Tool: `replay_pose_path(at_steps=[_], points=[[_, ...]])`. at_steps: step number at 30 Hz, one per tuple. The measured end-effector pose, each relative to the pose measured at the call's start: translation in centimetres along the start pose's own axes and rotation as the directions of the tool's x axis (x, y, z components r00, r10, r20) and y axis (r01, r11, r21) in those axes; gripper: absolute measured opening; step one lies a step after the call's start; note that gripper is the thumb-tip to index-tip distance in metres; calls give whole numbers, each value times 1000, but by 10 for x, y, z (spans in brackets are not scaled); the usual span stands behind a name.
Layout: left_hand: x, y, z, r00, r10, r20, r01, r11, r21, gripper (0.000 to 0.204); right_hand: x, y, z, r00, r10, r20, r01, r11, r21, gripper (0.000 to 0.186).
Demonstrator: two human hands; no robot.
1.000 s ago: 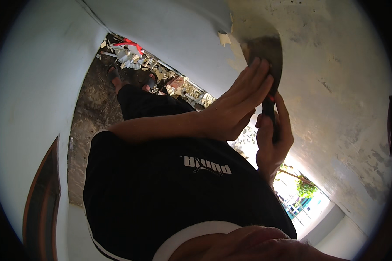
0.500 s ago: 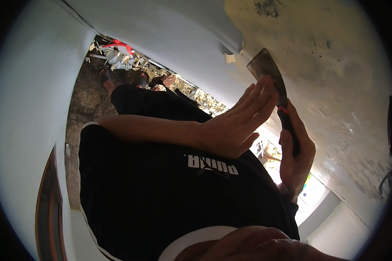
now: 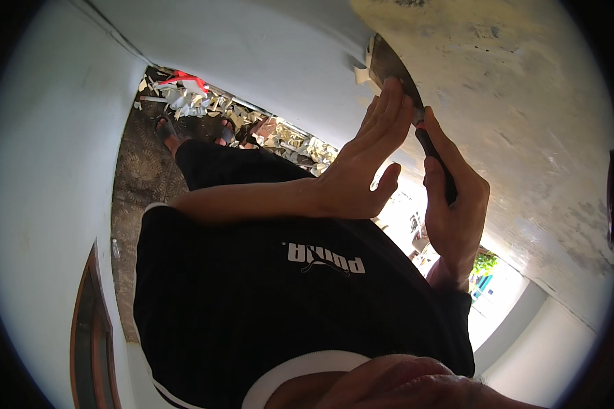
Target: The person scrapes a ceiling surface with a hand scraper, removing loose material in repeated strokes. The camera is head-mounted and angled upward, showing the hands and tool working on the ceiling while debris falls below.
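Observation:
A metal scraper [image 3: 389,61] with a black and red handle has its blade at a ragged edge of loose, curling pale paint [image 3: 361,73] on the wall. My right hand [image 3: 457,204] is closed around the handle. My left hand [image 3: 368,157] has its fingers stretched out flat, the tips resting on the blade, the thumb apart. The wall beyond the blade shows a patchy, stained surface [image 3: 518,116].
Paint flakes [image 3: 259,126] and red scraps [image 3: 184,80] lie along the wall base near my sandalled feet [image 3: 167,133] on a dirty tiled floor [image 3: 140,163]. A wooden-framed opening [image 3: 89,327] is at lower left. Bright daylight and foliage [image 3: 483,262] show at the right.
The scraper and both my hands dipped down and right half a second ago and are now higher and further left, with the blade against the loose paint edge.

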State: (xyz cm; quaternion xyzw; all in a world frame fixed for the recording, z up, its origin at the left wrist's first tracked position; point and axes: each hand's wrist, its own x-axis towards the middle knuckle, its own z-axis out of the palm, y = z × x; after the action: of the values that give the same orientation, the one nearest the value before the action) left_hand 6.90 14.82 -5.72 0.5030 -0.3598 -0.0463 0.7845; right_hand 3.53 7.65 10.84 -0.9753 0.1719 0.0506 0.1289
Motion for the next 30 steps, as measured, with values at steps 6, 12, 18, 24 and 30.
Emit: replay_pose_path(at_steps=[6,12,18,24,30], points=[[0,20,6,1000,8,21,-7,997,-78,81,-26,-6,-16,982,179,-54,-171,978,122,41],[-4,15,-5,995,-102,-20,101,995,-26,85,-4,-8,3,998,2,-58,2,997,78,36],[7,25,-4,999,17,31,-16,999,-39,87,-16,-4,-13,994,25,-105,-9,989,148,37],[-13,-17,-24,952,-258,-161,270,961,55,91,34,-12,52,992,21,127,-33,995,94,32],[-17,2,-16,991,-127,-30,128,992,18,82,3,-5,26,998,55,12,-56,980,189,38]])
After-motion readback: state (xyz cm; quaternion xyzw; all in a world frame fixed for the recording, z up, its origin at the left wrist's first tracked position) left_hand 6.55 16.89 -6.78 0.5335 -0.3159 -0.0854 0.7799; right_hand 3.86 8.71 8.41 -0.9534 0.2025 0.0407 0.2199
